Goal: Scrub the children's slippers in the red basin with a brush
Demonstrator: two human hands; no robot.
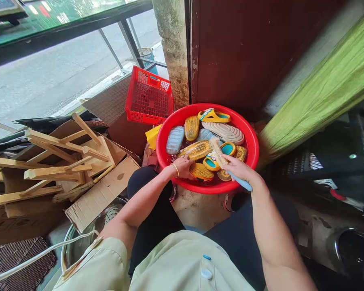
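Note:
A round red basin (251, 137) holds water and several slippers with their soles up, plus a yellow slipper (214, 116) at the back. My right hand (238, 167) is closed around the blue handle of a brush (218, 152), whose pale bristle end lies over the slippers. At the basin's near left, my left hand (184, 166) has its fingers spread at a yellow sole (202, 171), beside a longer yellow sole (197, 150). It wears a gold bangle. Whether its fingertips grip a slipper is hard to tell.
Behind the basin's left side stands a red crate (150, 99). Wooden stools (66, 157) and cardboard (104, 194) are piled at the left. Green cloth (318, 89) hangs at the right, beside a dark red panel (245, 48). My knees flank the basin's near side.

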